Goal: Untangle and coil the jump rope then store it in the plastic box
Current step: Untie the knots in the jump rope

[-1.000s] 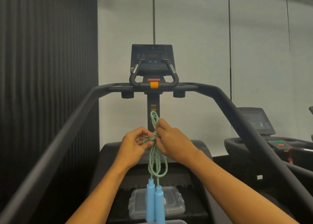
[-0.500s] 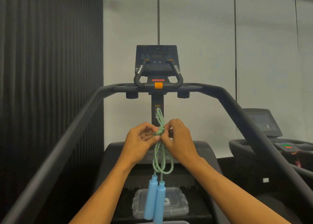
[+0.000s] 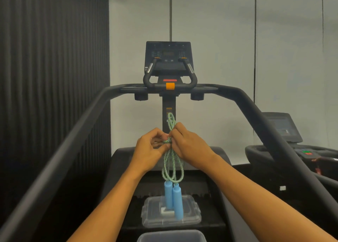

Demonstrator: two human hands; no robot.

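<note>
Both hands are pinched on the knot — left hand (image 3: 149, 150) at nine o'clock of it, right hand (image 3: 190, 147) at three. The jump rope (image 3: 172, 161) is held mid-air, its blue handles (image 3: 173, 203) dangling at six o'clock over the lidded plastic box (image 3: 192, 219). A risk is judged — a hard pull could cinch the knot tighter.

The knot in the rope (image 3: 171, 161) is hidden between the hands. The bottom edge cuts off a box (image 3: 172, 236). The treadmill console (image 3: 168, 54) lettering is unreadable.
</note>
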